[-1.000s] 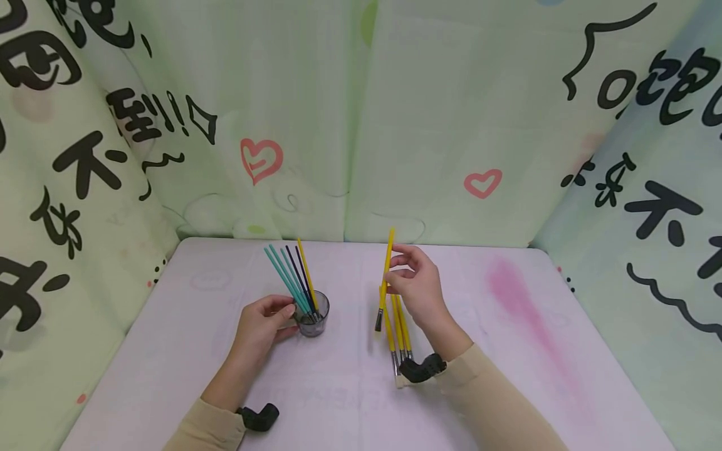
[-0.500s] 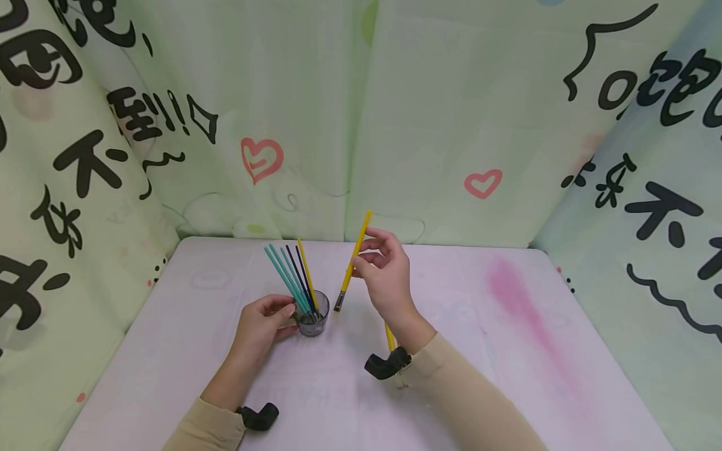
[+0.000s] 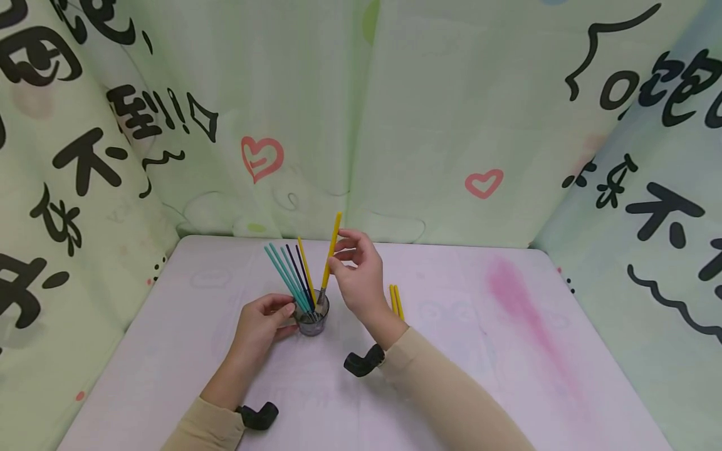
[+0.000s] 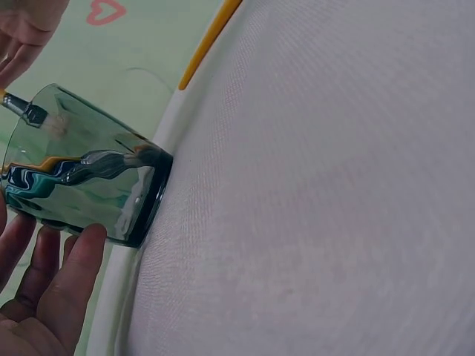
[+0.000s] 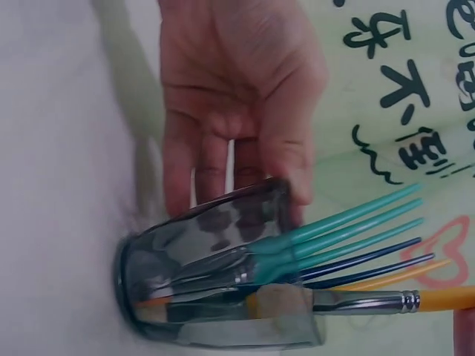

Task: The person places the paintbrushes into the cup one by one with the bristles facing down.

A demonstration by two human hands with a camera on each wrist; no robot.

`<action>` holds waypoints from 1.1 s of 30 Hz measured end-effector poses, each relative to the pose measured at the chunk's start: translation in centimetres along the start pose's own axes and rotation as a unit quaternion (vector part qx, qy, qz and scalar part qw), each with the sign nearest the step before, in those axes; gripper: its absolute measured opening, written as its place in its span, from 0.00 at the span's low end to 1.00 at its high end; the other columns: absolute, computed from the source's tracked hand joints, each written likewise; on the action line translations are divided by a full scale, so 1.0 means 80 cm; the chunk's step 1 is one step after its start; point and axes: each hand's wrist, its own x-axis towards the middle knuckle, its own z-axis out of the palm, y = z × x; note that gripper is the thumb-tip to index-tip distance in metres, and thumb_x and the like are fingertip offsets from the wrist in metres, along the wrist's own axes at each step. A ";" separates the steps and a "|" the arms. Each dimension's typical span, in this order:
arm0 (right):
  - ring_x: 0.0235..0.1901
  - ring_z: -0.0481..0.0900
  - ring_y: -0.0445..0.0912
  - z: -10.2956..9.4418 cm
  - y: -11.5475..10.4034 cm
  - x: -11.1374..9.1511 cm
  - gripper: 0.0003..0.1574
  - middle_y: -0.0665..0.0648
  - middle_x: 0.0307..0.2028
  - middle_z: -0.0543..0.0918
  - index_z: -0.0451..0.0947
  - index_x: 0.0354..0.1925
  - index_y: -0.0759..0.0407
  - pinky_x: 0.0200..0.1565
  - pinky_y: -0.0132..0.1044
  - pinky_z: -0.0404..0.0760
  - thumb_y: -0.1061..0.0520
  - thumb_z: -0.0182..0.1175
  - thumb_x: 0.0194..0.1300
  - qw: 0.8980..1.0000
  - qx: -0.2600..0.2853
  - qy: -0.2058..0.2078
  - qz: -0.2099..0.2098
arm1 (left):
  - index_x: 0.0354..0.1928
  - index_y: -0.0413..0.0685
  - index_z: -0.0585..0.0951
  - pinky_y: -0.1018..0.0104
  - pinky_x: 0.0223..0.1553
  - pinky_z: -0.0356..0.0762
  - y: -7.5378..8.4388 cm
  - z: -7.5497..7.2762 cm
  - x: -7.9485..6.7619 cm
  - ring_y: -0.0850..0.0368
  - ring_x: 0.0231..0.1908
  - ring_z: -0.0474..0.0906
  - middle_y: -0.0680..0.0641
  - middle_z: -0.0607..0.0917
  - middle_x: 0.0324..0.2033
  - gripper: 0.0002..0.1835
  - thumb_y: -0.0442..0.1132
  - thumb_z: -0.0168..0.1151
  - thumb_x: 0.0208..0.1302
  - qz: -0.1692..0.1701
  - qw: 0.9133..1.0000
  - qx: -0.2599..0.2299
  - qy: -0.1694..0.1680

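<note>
My left hand (image 3: 261, 322) grips the side of a smoky clear glass (image 3: 310, 327) standing on the table, thumb and fingertips against its wall (image 4: 111, 126). Inside lean teal paintbrushes (image 3: 286, 275), two dark blue paintbrushes (image 5: 371, 263) and a yellow paintbrush (image 3: 304, 263), bristles down. With thumb and fingers, my right hand (image 3: 361, 272) pinches another yellow paintbrush (image 3: 333, 247) near the middle of its handle, tilted, bristles lowest. In the right wrist view its metal ferrule (image 5: 364, 301) is at the glass's mouth and its bristles are within the rim.
Yellow paintbrush handles (image 3: 397, 302) lie on the white table (image 3: 479, 376), partly hidden behind the right forearm. A light green curtain (image 3: 406, 125) with black lettering and red hearts hangs along the back and sides. A black wrist mount (image 3: 363, 361) sits on each sleeve.
My right hand has carried the yellow paintbrush leftward from the brushes on the table to the glass, and its bristles have come inside the mouth. The left hand and glass have stayed put.
</note>
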 end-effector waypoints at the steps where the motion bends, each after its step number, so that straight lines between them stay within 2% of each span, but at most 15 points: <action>1: 0.45 0.83 0.50 0.002 0.003 -0.001 0.30 0.60 0.49 0.81 0.77 0.65 0.55 0.44 0.31 0.92 0.72 0.65 0.70 1.000 -0.014 -0.004 -0.003 | 0.59 0.36 0.85 0.51 0.52 0.94 0.000 0.000 0.000 0.50 0.48 0.87 0.35 0.85 0.54 0.14 0.33 0.67 0.76 -0.001 1.000 -0.001 0.000; 7: 0.48 0.83 0.50 0.010 0.018 -0.004 0.30 0.60 0.49 0.82 0.78 0.66 0.51 0.46 0.30 0.89 0.71 0.65 0.71 0.997 -0.071 -0.030 -0.005 | 0.59 0.36 0.85 0.51 0.51 0.94 -0.001 -0.001 0.002 0.49 0.48 0.87 0.34 0.86 0.53 0.14 0.33 0.67 0.75 0.002 1.000 -0.005 -0.002; 11: 0.48 0.83 0.49 0.013 0.028 -0.004 0.31 0.57 0.48 0.82 0.78 0.67 0.50 0.48 0.33 0.89 0.70 0.66 0.71 0.995 -0.089 -0.046 0.015 | 0.58 0.35 0.85 0.50 0.51 0.94 -0.003 -0.002 0.004 0.50 0.47 0.87 0.34 0.86 0.52 0.14 0.33 0.67 0.75 0.004 1.000 -0.008 -0.003; 18: 0.46 0.83 0.49 0.019 0.042 -0.003 0.31 0.59 0.49 0.83 0.79 0.67 0.51 0.45 0.34 0.92 0.71 0.64 0.71 0.993 -0.084 -0.069 0.051 | 0.57 0.35 0.85 0.51 0.50 0.94 -0.003 -0.002 0.004 0.52 0.46 0.87 0.36 0.86 0.51 0.14 0.33 0.68 0.75 0.004 1.000 -0.005 -0.004; 24: 0.47 0.88 0.49 0.021 0.048 -0.005 0.26 0.56 0.52 0.88 0.82 0.66 0.52 0.47 0.40 0.95 0.69 0.62 0.75 0.989 -0.090 -0.080 0.081 | 0.58 0.34 0.85 0.53 0.48 0.95 -0.002 -0.001 0.001 0.54 0.45 0.88 0.37 0.87 0.51 0.14 0.33 0.67 0.75 0.004 1.000 -0.005 -0.005; 28: 0.48 0.91 0.48 0.018 0.052 -0.009 0.24 0.55 0.54 0.90 0.83 0.66 0.51 0.50 0.41 0.94 0.66 0.60 0.77 0.985 -0.102 -0.096 0.105 | 0.58 0.35 0.85 0.53 0.49 0.95 -0.001 0.000 0.001 0.54 0.46 0.88 0.37 0.87 0.52 0.14 0.33 0.67 0.75 0.002 1.000 -0.003 -0.005; 33: 0.49 0.91 0.50 0.006 0.056 -0.015 0.27 0.60 0.56 0.90 0.81 0.68 0.48 0.50 0.42 0.95 0.67 0.60 0.77 0.983 -0.097 -0.098 0.122 | 0.59 0.35 0.84 0.51 0.50 0.94 -0.002 -0.001 0.002 0.54 0.46 0.88 0.36 0.86 0.52 0.14 0.33 0.66 0.76 -0.002 1.000 0.000 -0.004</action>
